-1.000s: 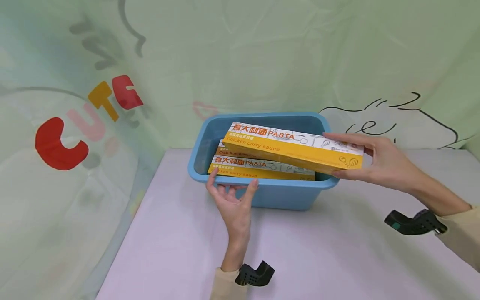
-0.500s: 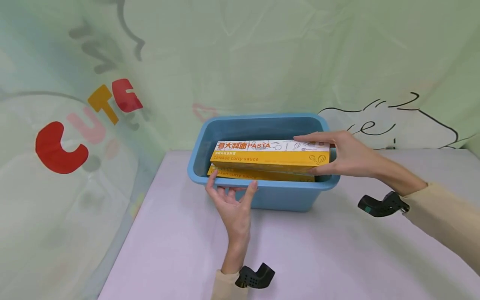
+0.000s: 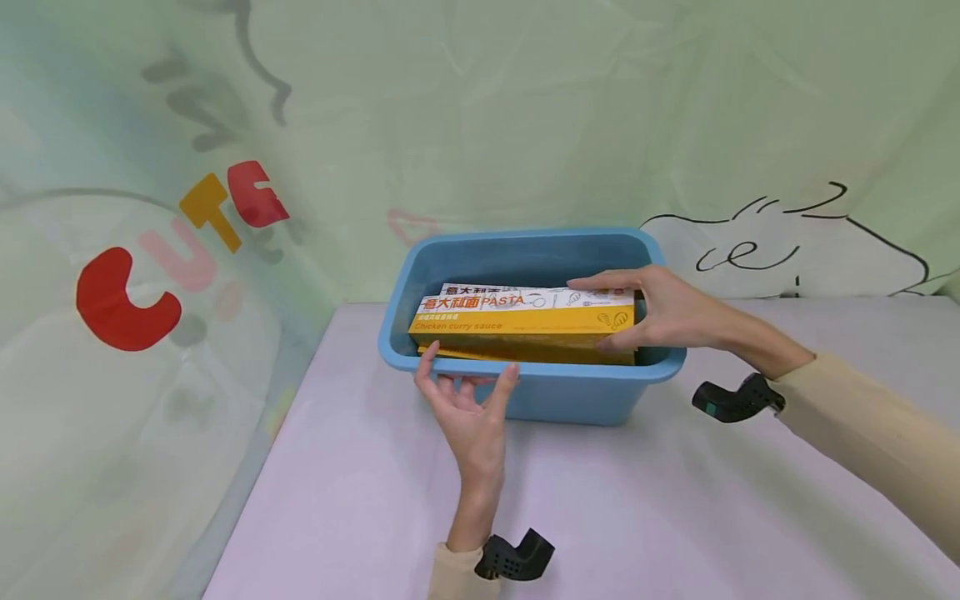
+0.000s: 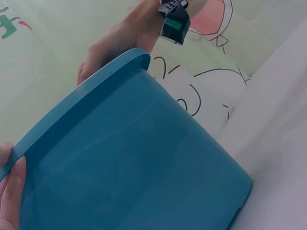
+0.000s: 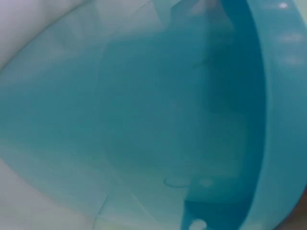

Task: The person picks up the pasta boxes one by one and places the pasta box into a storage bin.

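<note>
In the head view a blue plastic bin (image 3: 570, 392) stands on the table. My left hand (image 3: 472, 425) grips its front rim, with fingers also visible at the left edge of the left wrist view. My right hand (image 3: 667, 310) holds the right end of a yellow and white pasta box (image 3: 517, 321) marked "Chicken curry sauce", thumb in front and fingers over the top. The box lies lengthwise inside the bin. A yellow strip of another box shows beneath it, and a second pasta box (image 3: 468, 289) peeks out behind. In the right wrist view the bin wall (image 5: 144, 110) hides the box.
A pale lilac cloth covers the table (image 3: 360, 500). Behind the bin hangs a green printed curtain (image 3: 525, 117), with coloured letters on its left part. Black wrist cameras sit on both forearms.
My right hand has moved left and down with the pasta box, from above the rim into the bin. The box now lies more level, and my left hand stays on the rim.
</note>
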`<state>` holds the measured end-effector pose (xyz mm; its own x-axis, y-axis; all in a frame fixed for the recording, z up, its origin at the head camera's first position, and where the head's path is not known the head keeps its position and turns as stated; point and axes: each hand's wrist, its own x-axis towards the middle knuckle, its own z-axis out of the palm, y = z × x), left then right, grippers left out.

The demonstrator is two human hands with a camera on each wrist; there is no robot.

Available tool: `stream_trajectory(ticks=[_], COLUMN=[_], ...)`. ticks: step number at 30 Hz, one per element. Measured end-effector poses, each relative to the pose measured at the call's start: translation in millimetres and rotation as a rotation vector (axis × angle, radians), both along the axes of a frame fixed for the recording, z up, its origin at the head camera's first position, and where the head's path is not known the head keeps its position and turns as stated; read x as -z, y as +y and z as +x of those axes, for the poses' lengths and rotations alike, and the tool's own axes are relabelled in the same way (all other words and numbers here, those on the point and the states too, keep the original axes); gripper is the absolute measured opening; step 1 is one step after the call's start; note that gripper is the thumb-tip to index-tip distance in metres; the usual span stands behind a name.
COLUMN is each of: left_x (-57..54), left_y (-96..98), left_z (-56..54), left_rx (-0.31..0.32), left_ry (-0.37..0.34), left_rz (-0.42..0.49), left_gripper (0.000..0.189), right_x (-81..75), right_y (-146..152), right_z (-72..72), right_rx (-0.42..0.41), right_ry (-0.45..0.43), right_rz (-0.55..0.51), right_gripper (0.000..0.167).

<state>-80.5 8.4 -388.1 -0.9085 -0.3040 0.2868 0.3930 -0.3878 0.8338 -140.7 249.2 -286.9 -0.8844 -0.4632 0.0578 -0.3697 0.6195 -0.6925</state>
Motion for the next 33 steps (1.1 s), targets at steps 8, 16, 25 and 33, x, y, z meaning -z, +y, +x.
stream_trajectory(ticks=[8,16,25,33], left_x=[0.0,0.2,0.9,-0.7], left_y=[-1.0,-1.7,2.6,6.3], left_z=[-0.7,-1.4,0.0,0.9], left_rx=[0.005,-0.006,-0.005,0.018], left_ry=[0.005,0.006,-0.004,-0.023], left_rz=[0.004,-0.001,0.017,0.016], left_gripper=[0.095,0.096,0.096,0.097], right_x=[-0.2,-1.0,-1.6,-13.0], right_y=[1,2,12,35], right_z=[-5.2,-12.4,-16.4,2.0], right_rx=[-0.022,-0.057,-0.071,0.015], right_ry=[-0.009,-0.001,-0.023,0.007], right_rz=[0.005,0.011,0.004,-0.057], right_gripper=[0.072,0.073,0.082,0.082])
